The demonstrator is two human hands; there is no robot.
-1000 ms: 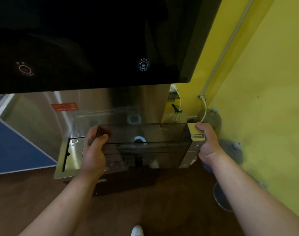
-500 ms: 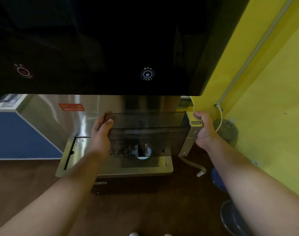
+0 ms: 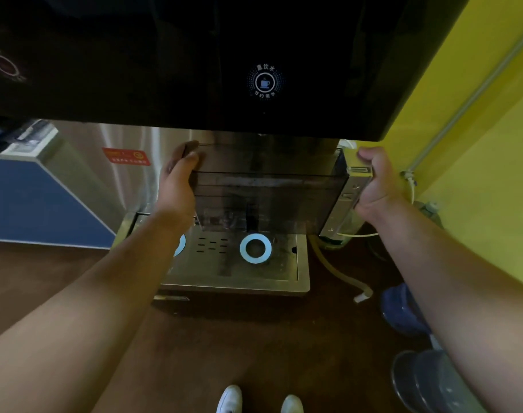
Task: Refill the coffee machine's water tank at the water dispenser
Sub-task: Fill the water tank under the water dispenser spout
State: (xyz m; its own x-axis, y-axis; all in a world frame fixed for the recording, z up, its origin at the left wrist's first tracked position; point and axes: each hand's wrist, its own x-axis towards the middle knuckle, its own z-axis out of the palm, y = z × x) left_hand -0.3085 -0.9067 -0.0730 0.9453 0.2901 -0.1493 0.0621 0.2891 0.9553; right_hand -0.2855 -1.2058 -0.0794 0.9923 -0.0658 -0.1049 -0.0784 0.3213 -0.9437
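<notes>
Head view, reading left to right. Red warning sticker [image 3: 126, 156] on the steel back wall of the water dispenser [image 3: 194, 55], unchanged. Left hand [image 3: 177, 181] is clamped on the left end of the water tank [image 3: 266, 192], thumb over the near wall, fingers behind. Tank is smoky and see-through, level, held off the drip tray [image 3: 290, 281]; no water visible in it. Since a second ago the tank has risen and gone forward: it then sat lower, in front of the tray, and its top edge now tucks just under the dispenser's black front panel. Lit cup button [image 3: 264, 82] sits above the tank's middle; a glowing ring [image 3: 255, 248] on the tray shows below the tank. Right hand [image 3: 376, 180] is closed round the tank's metal-faced right end.

Judgement: tank is being lined up under the outlet, which is hidden by the panel edge. Filling not yet begun. Next move likely needs one hand freed for the button, so the other must carry the tank alone.
</notes>
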